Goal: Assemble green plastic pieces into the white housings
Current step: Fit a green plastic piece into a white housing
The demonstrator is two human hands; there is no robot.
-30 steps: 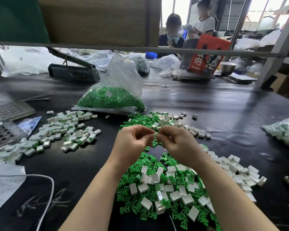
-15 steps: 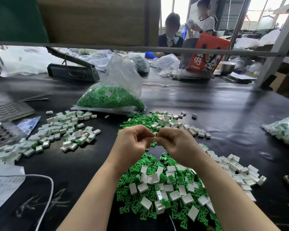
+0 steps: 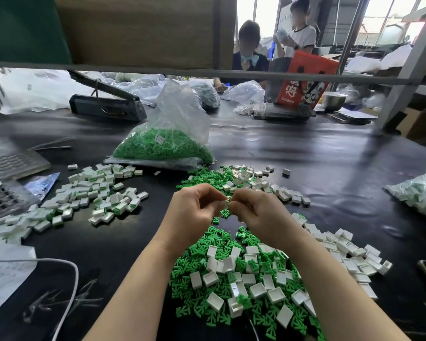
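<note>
My left hand (image 3: 194, 207) and right hand (image 3: 258, 212) meet fingertip to fingertip, both pinching one small white housing (image 3: 226, 203) between them; whether a green piece is in it I cannot tell. It looks light, stiff and slick — I'd grip it by its flat sides. Just below my wrists lies the mixed heap (image 3: 241, 279) of green pieces and housings; a finished-looking pile (image 3: 94, 195) sits off to my left. The black table (image 3: 330, 168) is smooth and glossy — the workshop beyond is cluttered.
</note>
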